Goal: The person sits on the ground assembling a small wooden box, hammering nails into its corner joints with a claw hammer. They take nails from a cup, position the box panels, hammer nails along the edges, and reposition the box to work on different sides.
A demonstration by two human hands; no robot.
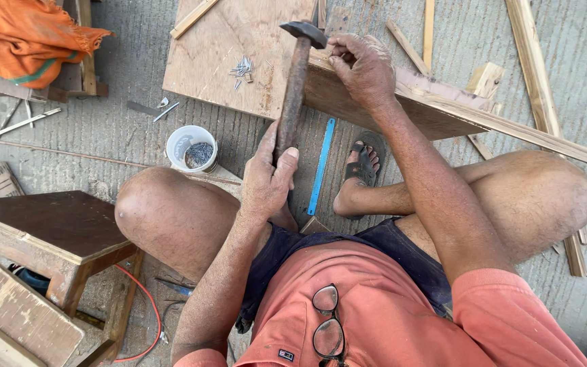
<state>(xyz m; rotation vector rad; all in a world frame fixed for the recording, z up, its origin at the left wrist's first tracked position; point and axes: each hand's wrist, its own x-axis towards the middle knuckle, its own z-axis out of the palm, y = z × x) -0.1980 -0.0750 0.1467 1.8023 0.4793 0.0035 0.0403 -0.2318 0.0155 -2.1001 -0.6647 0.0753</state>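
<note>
My left hand (266, 178) grips the wooden handle of a hammer (295, 81), whose dark metal head is raised over the edge of a plywood board (225, 61). At that edge, just right of the hammer head, my right hand (363, 68) has its fingers pinched together on the board's rim. Whether a nail sits between the fingertips is too small to tell. A small pile of loose nails (242, 68) lies on the board to the left of the hammer. I am sitting on the concrete floor with both knees bent.
A white cup of nails (192, 148) stands by my left knee. A blue ruler (321, 165) lies near my sandalled foot (361, 170). Wood strips (535, 75) and offcuts lie at right, a dark wooden stool (56, 228) at left, an orange cloth (25, 34) top left.
</note>
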